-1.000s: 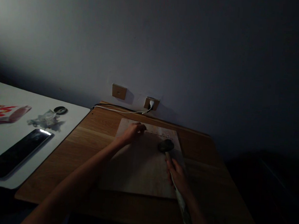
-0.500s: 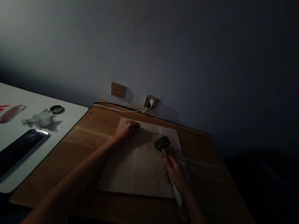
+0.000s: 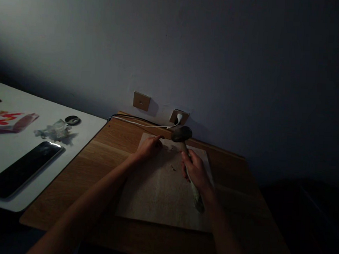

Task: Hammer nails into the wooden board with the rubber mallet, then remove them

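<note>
A rubber mallet (image 3: 182, 134) with a dark head and a pale handle is gripped in my right hand (image 3: 195, 167). Its head is raised over the far part of a pale wooden board (image 3: 157, 194). At the board's far left, my left hand (image 3: 150, 147) rests with its fingers curled together; anything small between them is too dark to make out. To the right of those fingers several tiny pieces lie in a row along the board's far side, partly behind the mallet. A small shiny metal piece (image 3: 172, 167) lies nearer the board's middle.
The board lies on a wooden table (image 3: 99, 168) against the wall. A wall socket (image 3: 175, 115) with a white plug and cables is behind it. On a white table (image 3: 81, 133) at left are a phone (image 3: 22, 172), crumpled plastic (image 3: 55, 131), a round dark lid (image 3: 72, 120) and a red-and-white packet (image 3: 13, 122).
My right hand has lifted the mallet up and away toward the wall. My left hand stays at the board's far left. The whole view has shifted slightly.
</note>
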A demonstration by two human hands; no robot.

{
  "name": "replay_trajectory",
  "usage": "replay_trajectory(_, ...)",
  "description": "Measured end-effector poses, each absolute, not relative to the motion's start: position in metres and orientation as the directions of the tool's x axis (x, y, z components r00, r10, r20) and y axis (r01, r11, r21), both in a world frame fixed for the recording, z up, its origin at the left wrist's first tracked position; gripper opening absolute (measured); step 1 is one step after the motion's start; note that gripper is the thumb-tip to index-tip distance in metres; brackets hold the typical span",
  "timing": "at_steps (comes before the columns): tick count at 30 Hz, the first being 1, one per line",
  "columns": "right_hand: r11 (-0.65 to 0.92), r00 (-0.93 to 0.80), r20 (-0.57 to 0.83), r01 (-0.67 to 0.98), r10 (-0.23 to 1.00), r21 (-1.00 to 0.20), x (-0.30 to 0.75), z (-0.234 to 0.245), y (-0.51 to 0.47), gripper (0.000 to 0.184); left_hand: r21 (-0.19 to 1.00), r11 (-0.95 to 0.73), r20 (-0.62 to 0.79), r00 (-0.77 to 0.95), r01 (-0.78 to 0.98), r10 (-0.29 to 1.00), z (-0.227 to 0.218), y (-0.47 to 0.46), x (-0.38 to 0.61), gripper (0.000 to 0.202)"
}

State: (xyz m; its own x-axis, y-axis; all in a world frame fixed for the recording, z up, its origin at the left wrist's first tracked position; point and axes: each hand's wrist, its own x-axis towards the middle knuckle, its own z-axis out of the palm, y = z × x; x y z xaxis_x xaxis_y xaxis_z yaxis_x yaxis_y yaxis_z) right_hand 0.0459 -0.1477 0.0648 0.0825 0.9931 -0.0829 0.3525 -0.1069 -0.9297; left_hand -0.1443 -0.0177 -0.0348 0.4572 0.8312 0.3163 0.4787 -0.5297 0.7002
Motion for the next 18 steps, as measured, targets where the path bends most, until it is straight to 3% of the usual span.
replay_trajectory(5, -0.027, 0.076, -0.003, 0.311, 0.997, -0.95, 0.031, 0.07, -0.135, 0.042, 0.754, -0.483, 0.286, 0.44, 0.445, 0.851, -0.038, -0.018, -0.145, 0.054)
replay_trajectory(12, -0.238, 0.066, -0.234, 0.442, 0.97, -0.865, 0.028, 0.023, -0.133, 0.036, 0.75, -0.493, 0.311, 0.424, 0.44, 0.851, -0.044, -0.017, -0.144, 0.06)
replay_trajectory(15, -0.203, 0.107, -0.174, 0.41, 0.979, -0.889, 0.036, 0.035, -0.14, 0.039, 0.744, -0.481, 0.284, 0.433, 0.464, 0.856, -0.039, -0.017, -0.145, 0.057)
replay_trajectory(18, -0.18, 0.158, -0.133, 0.337, 0.978, -0.924, 0.048, 0.052, -0.157, 0.045, 0.656, -0.54, 0.35, 0.421, 0.528, 0.837, -0.028, -0.024, -0.147, 0.047)
